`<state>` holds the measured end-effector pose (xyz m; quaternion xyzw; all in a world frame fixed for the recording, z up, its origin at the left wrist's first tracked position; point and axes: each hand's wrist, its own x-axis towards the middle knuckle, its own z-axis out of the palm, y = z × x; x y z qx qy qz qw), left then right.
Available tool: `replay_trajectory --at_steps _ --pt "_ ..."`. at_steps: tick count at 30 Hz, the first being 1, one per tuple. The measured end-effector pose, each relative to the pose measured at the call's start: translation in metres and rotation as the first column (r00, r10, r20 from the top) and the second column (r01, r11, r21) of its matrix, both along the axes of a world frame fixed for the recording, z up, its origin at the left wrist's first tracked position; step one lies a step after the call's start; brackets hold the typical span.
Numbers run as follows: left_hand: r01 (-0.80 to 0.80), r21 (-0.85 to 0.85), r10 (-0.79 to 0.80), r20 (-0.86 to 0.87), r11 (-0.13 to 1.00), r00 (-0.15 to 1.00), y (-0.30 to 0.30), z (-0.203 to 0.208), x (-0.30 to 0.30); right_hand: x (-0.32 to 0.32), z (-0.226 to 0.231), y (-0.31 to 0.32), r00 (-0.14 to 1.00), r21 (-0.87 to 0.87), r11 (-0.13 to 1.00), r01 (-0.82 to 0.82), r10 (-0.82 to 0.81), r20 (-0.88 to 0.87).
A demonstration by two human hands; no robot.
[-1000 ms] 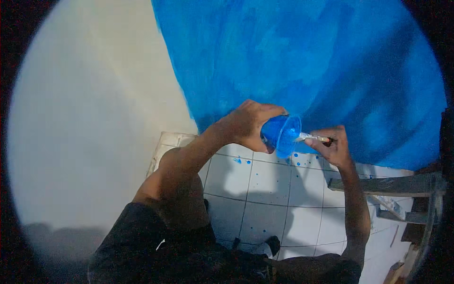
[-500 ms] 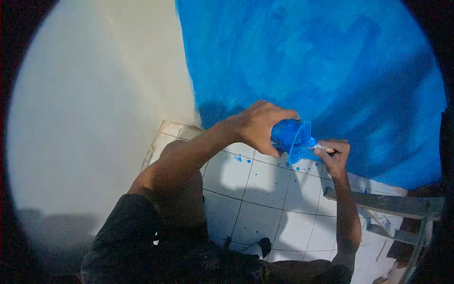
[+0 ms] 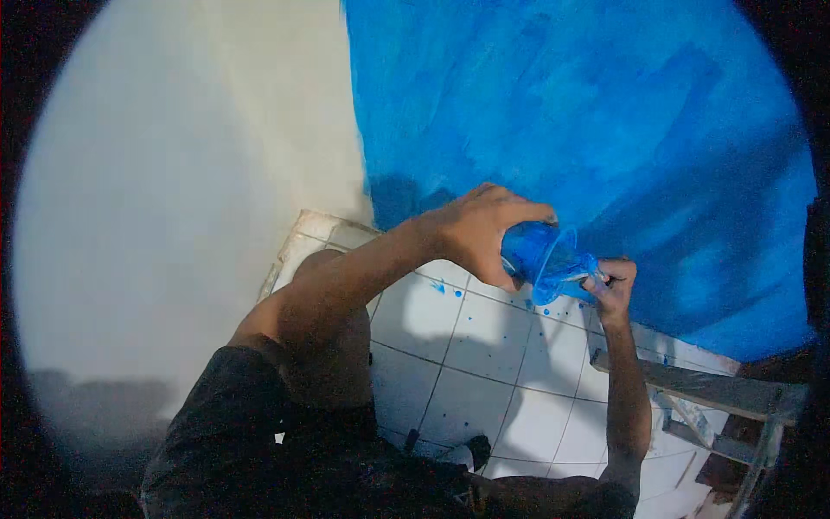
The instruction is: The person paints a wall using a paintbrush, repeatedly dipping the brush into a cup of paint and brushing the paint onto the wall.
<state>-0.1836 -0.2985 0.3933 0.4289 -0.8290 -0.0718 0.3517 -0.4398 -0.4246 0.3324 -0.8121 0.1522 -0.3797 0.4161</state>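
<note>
your right hand [image 3: 617, 284] pinched the brush [image 3: 591, 265] between thumb and fingers, close to its blue-smeared end. a second earlier that end reached inside the rim of the cup [image 3: 529, 249]; now blue showed outside the mouth, right by your fingertips, so the brush had probably been drawn out loaded, though whether it touched the rim you couldn't tell from this view. your left hand [image 3: 481, 232] was curved around the cup's side, fingers above and thumb below, spread only as wide as the cup. it held the cup tipped toward your right hand, before the blue wall [image 3: 536, 104] and above the spattered floor [image 3: 484, 333].
</note>
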Motion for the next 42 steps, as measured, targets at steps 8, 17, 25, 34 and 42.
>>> replay_trajectory --at_steps 8,17,25,34,42 --pt "-0.062 -0.012 0.062 0.012 0.998 0.998 0.003 0.001 0.004 0.015 -0.026 0.001 0.989 0.219 0.976 -0.018 -0.014 0.146" --pt "-0.154 0.115 0.153 0.026 0.981 0.988 -0.011 -0.004 0.032 0.020 0.003 0.002 0.997 0.355 0.932 0.070 -0.074 -0.002" --pt "-0.311 -0.131 0.296 -0.126 0.941 0.947 -0.015 -0.028 0.039 0.033 0.062 0.017 0.944 0.027 0.956 0.293 -0.285 -0.166" --pt "-0.087 -0.081 0.057 -0.317 0.993 0.947 -0.018 -0.007 0.038 0.025 0.080 0.021 0.972 0.442 0.878 0.184 -0.096 -0.214" --pt "-0.227 -0.201 0.157 -0.310 0.953 0.938 -0.010 -0.001 0.037 0.024 0.089 0.020 0.987 0.733 0.680 0.015 -0.127 0.097"
